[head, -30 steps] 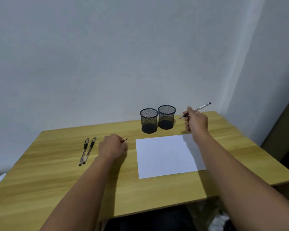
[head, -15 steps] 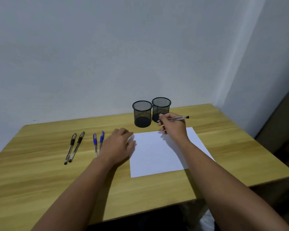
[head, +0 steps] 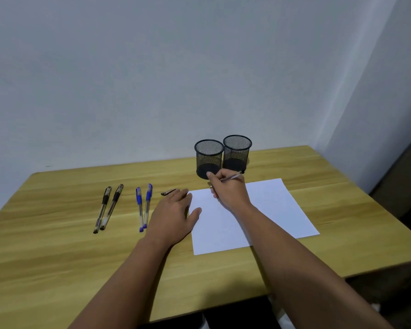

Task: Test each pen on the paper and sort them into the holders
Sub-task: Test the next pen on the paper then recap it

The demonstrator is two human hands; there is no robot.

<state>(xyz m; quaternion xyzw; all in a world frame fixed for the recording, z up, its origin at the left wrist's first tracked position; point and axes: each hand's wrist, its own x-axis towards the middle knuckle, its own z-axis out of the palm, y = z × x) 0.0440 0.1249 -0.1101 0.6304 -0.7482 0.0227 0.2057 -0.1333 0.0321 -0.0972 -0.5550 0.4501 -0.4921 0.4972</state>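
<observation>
A white sheet of paper point(head: 266, 210) lies on the wooden desk point(head: 57, 252). My right hand point(head: 226, 188) grips a clear pen point(head: 233, 177) in writing pose at the sheet's far left corner; the tip is hidden behind my fingers. My left hand point(head: 173, 212) lies flat, fingers spread, on the paper's left edge. Two black mesh holders point(head: 209, 157) point(head: 237, 151) stand side by side behind the paper, both looking empty. Two black pens point(head: 108, 207) and two blue pens point(head: 143, 206) lie to the left. A small dark pen cap point(head: 168, 192) rests by my left fingertips.
A plain grey wall stands right behind the desk, with a corner on the right. The desk's right edge drops off beside a dark piece of furniture point(head: 408, 186). Bare wood stretches along the front of the desk.
My right hand came down from the air at the right with the pen onto the paper's far corner. My left hand opened and flattened onto the paper's edge, leaving the cap on the desk.
</observation>
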